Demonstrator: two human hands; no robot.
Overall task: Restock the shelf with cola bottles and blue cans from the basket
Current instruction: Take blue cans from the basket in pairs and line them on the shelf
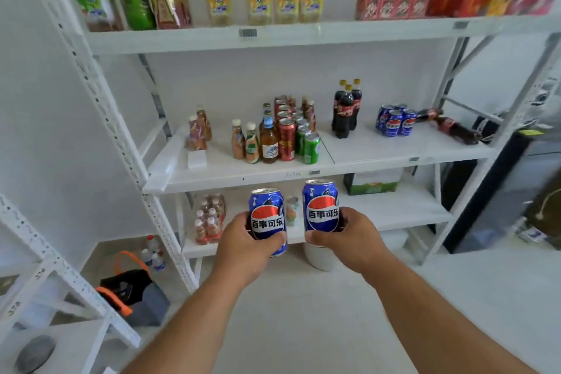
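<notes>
Left hand [243, 244] grasps one blue can [267, 220] around its lower body, and right hand [349, 237] likewise grasps a second blue can [321, 208]; both are upright, in front of the shelf [243, 174], below the middle board. The cans appear rigid, smooth, probably full and moderately heavy. A mid-body wrap looks the soundest grip; thin walls may dent if squeezed.

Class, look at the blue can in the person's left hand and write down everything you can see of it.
The blue can looks like shiny metal, with a silver top rim and a red, white and blue round logo bearing Chinese characters. It is upright, slightly tilted, held in the air in front of the lower shelves. The left hand grips its lower part, thumb across the front. It does not touch the other can.
</notes>
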